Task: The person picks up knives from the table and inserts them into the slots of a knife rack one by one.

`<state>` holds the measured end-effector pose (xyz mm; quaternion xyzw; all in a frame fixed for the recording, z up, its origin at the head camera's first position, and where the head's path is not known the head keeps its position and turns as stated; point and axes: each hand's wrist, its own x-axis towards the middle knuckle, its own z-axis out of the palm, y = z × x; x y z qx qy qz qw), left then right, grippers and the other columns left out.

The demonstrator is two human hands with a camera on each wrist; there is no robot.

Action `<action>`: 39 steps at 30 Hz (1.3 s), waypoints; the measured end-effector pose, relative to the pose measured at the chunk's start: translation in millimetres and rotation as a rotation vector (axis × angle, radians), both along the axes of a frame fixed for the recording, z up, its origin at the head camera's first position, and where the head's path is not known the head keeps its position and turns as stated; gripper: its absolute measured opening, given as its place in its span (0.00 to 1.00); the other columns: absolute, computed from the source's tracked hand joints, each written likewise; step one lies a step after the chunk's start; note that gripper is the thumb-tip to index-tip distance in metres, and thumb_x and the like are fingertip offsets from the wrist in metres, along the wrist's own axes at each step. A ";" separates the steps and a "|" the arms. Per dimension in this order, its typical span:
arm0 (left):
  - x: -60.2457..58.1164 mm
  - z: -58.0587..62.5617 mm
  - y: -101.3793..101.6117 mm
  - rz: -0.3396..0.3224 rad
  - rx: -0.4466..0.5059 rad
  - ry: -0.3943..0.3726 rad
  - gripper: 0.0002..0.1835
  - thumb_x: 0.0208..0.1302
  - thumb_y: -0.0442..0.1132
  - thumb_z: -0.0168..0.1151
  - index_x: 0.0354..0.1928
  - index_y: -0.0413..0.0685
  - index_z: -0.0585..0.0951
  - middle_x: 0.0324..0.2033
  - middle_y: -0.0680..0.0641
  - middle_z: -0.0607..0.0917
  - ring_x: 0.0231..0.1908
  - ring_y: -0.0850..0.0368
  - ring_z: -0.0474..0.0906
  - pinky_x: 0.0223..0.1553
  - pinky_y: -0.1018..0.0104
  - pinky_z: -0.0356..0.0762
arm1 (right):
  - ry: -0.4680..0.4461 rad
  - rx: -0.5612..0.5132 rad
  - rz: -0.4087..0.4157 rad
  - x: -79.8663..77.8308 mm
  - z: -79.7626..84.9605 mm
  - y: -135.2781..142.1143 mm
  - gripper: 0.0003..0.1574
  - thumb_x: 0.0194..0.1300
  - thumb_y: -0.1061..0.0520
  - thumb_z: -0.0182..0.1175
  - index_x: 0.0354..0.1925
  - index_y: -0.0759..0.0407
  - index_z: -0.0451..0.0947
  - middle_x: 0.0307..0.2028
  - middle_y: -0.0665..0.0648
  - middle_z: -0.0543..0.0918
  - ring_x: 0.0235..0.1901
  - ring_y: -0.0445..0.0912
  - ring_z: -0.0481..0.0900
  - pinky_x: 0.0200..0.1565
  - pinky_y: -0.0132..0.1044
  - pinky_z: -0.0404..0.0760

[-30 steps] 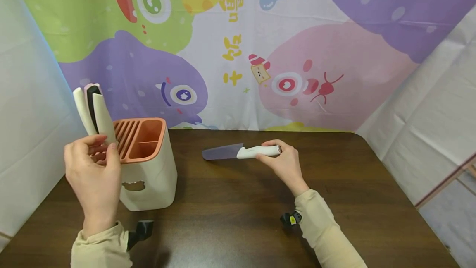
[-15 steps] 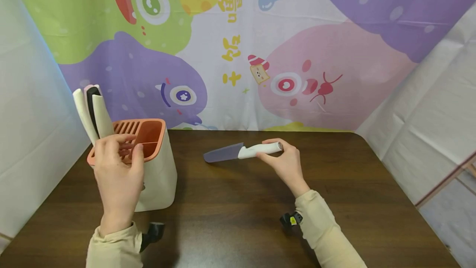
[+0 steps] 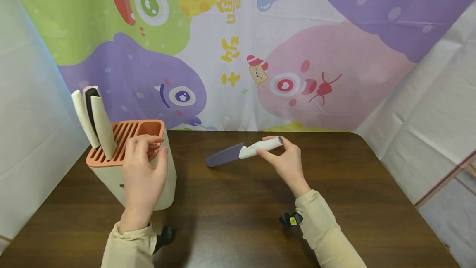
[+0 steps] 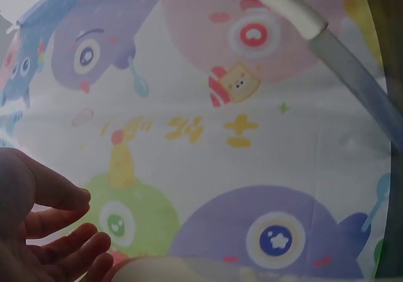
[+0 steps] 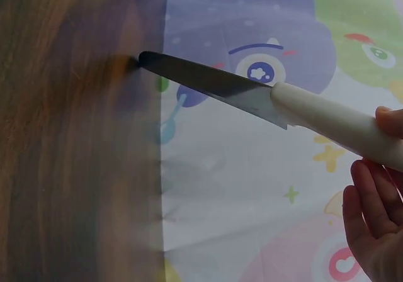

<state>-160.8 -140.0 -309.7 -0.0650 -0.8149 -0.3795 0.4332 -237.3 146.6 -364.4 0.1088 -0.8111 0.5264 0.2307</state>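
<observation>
A knife (image 3: 226,155) with a white handle and a grey-violet blade is pinched by its handle in my right hand (image 3: 289,165). Its blade slants down to the left; whether the tip touches the table I cannot tell. The right wrist view shows the thumb and fingertips on the white handle (image 5: 334,119). My left hand (image 3: 143,175), fingers loosely bent and holding nothing, is in front of a cream knife block (image 3: 170,181) with an orange slotted top, hiding part of it. Several knife handles (image 3: 103,129), white, pink and black, stick up from the slots at its left.
The block stands on the left of a dark wooden table (image 3: 238,214). Behind the table hangs a cartoon-printed curtain (image 3: 227,106). Plain white cloth (image 3: 427,115) hangs at the right side, and another at the left. A small black device sits at each wrist.
My left hand has moved right, away from the upright knife handles to the front of the block. In the right hand the knife has tilted, its handle end rising and its tip dropping slightly.
</observation>
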 end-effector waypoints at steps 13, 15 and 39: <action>-7.8 -6.1 23.0 -0.091 -0.066 -0.043 0.08 0.55 0.28 0.61 0.39 0.38 0.76 0.37 0.39 0.74 0.36 0.48 0.74 0.37 0.59 0.73 | 0.066 -0.010 0.021 25.7 34.6 -11.9 0.19 0.48 0.63 0.69 0.41 0.66 0.79 0.38 0.61 0.83 0.36 0.41 0.77 0.39 0.26 0.73; -8.2 -6.1 25.9 -0.101 -0.066 -0.066 0.09 0.55 0.29 0.61 0.39 0.39 0.77 0.38 0.41 0.74 0.36 0.49 0.74 0.38 0.59 0.73 | 0.082 -0.015 0.037 25.3 35.4 -11.8 0.20 0.48 0.63 0.69 0.42 0.67 0.79 0.38 0.62 0.83 0.37 0.40 0.77 0.40 0.30 0.74; -8.0 -5.0 66.2 -0.280 -0.132 -0.146 0.10 0.56 0.32 0.61 0.42 0.46 0.77 0.38 0.47 0.75 0.38 0.56 0.75 0.40 0.62 0.75 | 0.166 -0.105 0.178 38.0 57.9 -24.5 0.21 0.50 0.69 0.65 0.45 0.73 0.76 0.42 0.66 0.79 0.40 0.32 0.75 0.46 0.33 0.77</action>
